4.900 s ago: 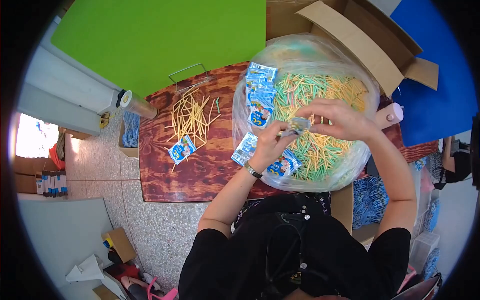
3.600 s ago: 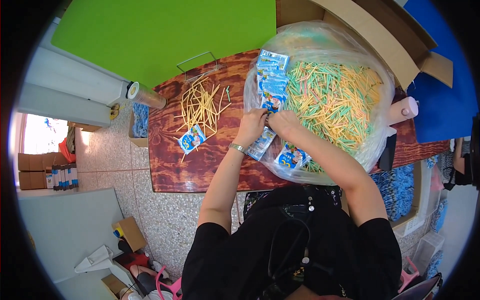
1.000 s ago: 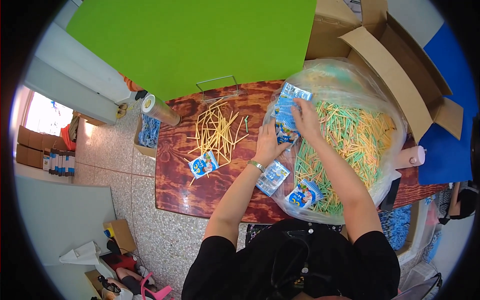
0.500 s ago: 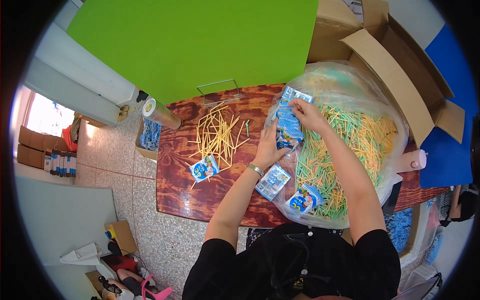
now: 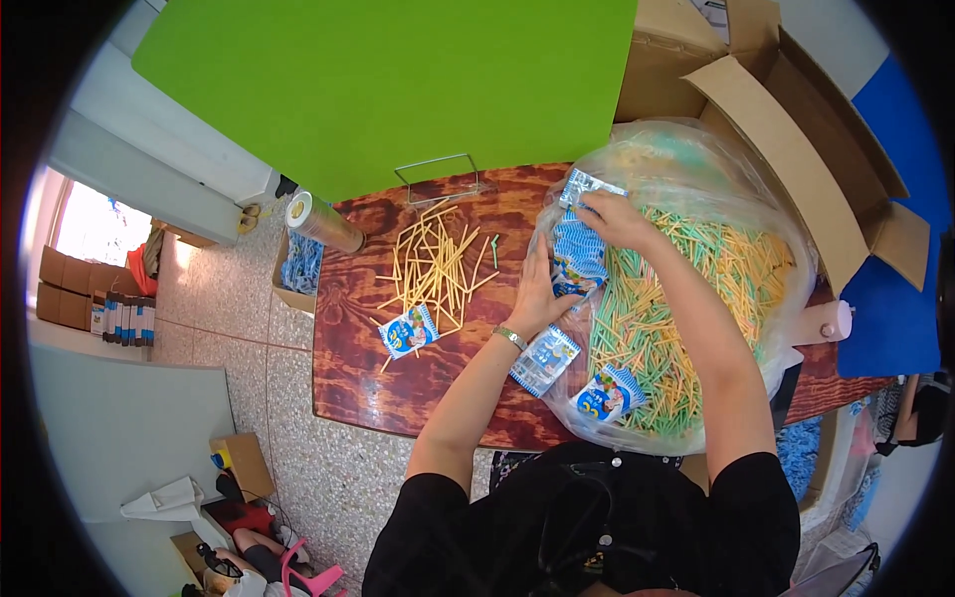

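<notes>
A stack of blue-and-white packets (image 5: 579, 249) stands overlapped in a row at the left edge of a clear plastic bag (image 5: 657, 164) full of thin green, yellow and orange sticks (image 5: 686, 308). My left hand (image 5: 537, 297) braces the stack from the left, thumb across its near end. My right hand (image 5: 615, 217) curls its fingers at the stack's far end, beside a packet lying silver side up (image 5: 591, 185); its fingertips are partly hidden. Near my left wrist lies another silver-backed packet (image 5: 545, 362). A blue-fronted packet (image 5: 609, 394) rests on the bag's near edge.
Loose pale yellow sticks (image 5: 438, 264) lie on the reddish wooden table (image 5: 348, 383) with a packet (image 5: 408, 331) on them. A tall canister (image 5: 323, 224), a wire stand (image 5: 438, 179), an open cardboard box (image 5: 796, 149), a pink cylinder (image 5: 828, 321) and a green board (image 5: 398, 90) surround them.
My right hand has shifted slightly nearer along the stack, and more of the silver packet at the far end shows. My left hand stays in place.
</notes>
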The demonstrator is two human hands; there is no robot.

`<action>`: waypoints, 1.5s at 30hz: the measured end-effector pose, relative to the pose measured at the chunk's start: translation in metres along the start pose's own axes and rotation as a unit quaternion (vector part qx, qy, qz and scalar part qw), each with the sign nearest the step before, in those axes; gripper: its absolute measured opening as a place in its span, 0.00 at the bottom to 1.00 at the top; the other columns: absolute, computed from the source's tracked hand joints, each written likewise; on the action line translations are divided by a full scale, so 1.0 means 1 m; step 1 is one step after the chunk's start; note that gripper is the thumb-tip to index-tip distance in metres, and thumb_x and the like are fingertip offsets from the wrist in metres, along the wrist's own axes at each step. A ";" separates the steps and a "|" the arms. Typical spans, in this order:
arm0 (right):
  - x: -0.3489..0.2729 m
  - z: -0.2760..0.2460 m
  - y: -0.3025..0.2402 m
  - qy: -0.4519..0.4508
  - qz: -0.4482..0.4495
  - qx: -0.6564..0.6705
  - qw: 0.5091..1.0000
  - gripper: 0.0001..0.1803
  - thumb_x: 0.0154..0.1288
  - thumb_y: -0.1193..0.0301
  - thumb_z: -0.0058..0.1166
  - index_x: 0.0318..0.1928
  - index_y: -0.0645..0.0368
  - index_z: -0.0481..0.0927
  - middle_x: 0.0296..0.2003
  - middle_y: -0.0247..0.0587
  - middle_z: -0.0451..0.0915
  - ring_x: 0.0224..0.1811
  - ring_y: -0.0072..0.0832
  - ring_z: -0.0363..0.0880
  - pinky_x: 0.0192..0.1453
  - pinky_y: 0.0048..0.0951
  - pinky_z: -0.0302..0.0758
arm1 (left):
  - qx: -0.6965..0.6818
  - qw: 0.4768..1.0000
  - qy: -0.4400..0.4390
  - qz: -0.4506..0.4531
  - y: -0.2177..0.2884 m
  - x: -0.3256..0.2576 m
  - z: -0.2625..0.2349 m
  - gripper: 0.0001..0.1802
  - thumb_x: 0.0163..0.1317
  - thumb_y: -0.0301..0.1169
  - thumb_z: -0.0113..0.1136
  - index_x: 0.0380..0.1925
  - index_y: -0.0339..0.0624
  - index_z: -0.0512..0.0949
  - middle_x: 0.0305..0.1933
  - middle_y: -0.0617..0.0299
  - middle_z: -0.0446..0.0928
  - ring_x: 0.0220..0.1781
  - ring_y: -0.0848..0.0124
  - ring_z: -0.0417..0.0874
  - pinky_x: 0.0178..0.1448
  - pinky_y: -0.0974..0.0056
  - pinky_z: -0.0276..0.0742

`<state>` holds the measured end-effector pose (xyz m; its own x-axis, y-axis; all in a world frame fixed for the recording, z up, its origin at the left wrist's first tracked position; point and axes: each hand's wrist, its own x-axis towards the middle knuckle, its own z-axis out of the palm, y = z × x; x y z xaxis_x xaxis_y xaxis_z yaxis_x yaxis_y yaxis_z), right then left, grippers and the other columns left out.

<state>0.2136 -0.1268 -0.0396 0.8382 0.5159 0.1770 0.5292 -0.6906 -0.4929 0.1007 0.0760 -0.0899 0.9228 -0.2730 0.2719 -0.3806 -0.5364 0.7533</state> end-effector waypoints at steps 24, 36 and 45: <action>-0.054 0.053 -0.041 0.263 0.241 0.482 0.800 0.29 0.78 0.51 0.33 0.46 0.63 0.79 0.39 0.38 0.79 0.38 0.21 0.72 0.48 0.23 0.70 | -0.069 0.995 -0.035 0.067 0.010 0.004 -0.010 0.62 0.33 0.35 0.83 0.68 0.39 0.53 0.67 0.46 0.60 0.70 0.51 0.62 0.73 0.55 0.58; -0.045 0.066 -0.042 0.228 0.196 0.559 0.773 0.33 0.78 0.49 0.26 0.52 0.64 0.76 0.46 0.43 0.79 0.48 0.25 0.77 0.57 0.28 0.72 | -0.044 0.992 -0.073 0.088 0.001 0.010 -0.019 0.77 0.34 0.42 0.82 0.72 0.33 0.30 0.75 0.37 0.43 0.77 0.46 0.45 0.77 0.52 0.47; -0.043 0.053 -0.064 0.173 0.212 0.645 0.713 0.33 0.76 0.43 0.27 0.54 0.61 0.72 0.40 0.39 0.80 0.39 0.24 0.80 0.46 0.25 0.77 | -0.075 0.995 -0.040 0.048 0.001 0.014 -0.011 0.57 0.36 0.39 0.80 0.66 0.39 0.59 0.64 0.45 0.66 0.67 0.50 0.67 0.72 0.53 0.60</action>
<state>0.1370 -0.0779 -0.0607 0.9873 0.0893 -0.1317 -0.1569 0.4094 -0.8988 0.1143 0.0805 -0.0785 0.8724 -0.3831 0.3036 -0.4486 -0.3807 0.8086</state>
